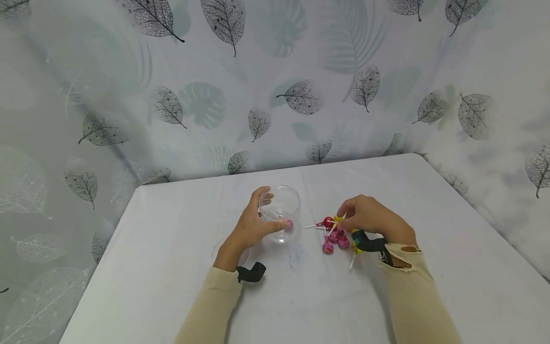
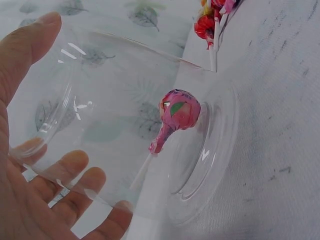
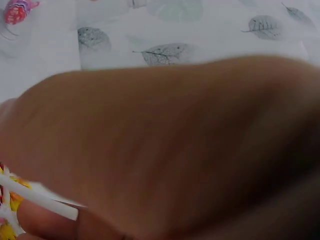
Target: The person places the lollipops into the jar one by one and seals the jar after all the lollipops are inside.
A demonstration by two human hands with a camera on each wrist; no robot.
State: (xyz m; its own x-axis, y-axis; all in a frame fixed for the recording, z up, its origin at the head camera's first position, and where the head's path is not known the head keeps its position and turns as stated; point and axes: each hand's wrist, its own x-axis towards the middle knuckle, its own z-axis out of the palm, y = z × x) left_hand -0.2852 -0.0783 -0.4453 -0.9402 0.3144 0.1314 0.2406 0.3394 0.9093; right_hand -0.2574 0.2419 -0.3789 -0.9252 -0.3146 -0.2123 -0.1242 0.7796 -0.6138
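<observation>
My left hand (image 1: 251,222) grips a clear plastic jar (image 1: 280,203) round its side, thumb in front and fingers behind. Inside the jar, a pink-wrapped lollipop (image 2: 180,110) lies near the base, its white stick slanting down. My right hand (image 1: 371,217) is over a small heap of lollipops (image 1: 333,236) in red, pink and yellow wrappers. Its fingertips pinch a lollipop at the heap's far right side; a white stick (image 3: 42,197) shows against the fingers in the right wrist view. The back of that hand hides most of the grip.
A clear round lid or dish (image 1: 218,248) lies on the white table (image 1: 172,267) under my left wrist. One yellow lollipop (image 1: 356,249) sits at the heap's near edge, its stick pointing toward me. Leaf-patterned cloth (image 1: 275,95) hangs behind the table and along its sides.
</observation>
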